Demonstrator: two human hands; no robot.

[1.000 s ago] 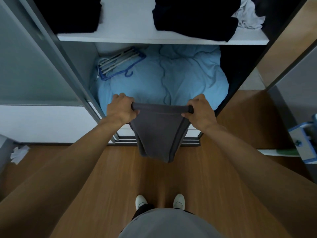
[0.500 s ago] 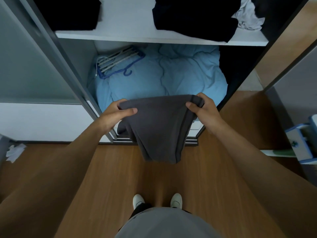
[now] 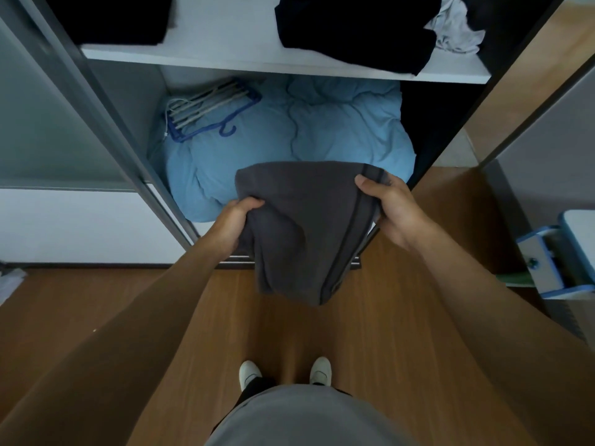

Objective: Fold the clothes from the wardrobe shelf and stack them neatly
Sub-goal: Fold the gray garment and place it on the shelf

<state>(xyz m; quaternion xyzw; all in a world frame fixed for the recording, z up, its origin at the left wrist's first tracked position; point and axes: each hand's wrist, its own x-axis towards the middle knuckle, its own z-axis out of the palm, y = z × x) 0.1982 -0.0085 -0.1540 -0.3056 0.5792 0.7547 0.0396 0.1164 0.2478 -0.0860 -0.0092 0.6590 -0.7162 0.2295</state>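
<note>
A: You're holding the garment point(image 3: 299, 226) in the air in front of the wardrobe point(image 3: 116, 123), over the floor point(image 3: 289, 333). Its top edge is lying nearly flat and the rest is hanging down toward you.

B: You're gripping it with both hands. Your left hand point(image 3: 235, 223) is bunching the left edge, fingers point(image 3: 250, 202) curled round the cloth. Your right hand point(image 3: 391, 210) is pinching the right corner by the dark stripe, thumb on top.

A: From that, I'd say you're working a fold in mid-air, since nothing flat is lying under the cloth. Holding the two sides apart is stopping it from sagging into a heap.

B: The shelf point(image 3: 225, 56) is sitting far from your hands and above them. It's carrying a black stack point(image 3: 119, 17) at the left, looking squared off. At the right it's carrying a looser black pile point(image 3: 354, 27), with a pale crumpled piece point(image 3: 454, 30) just beside it.

A: So you're probably aiming for that left stack, and the bare stretch of shelf between the two is giving you room.

B: The compartment below is holding a blue duvet point(image 3: 322, 133), with hangers point(image 3: 209, 107) lying on its far left. Your garment is hanging just near of it; I cannot tell whether they're touching.

A: Mind the lower end, because it's dangling free and could be drifting out of line while you're folding.
</note>
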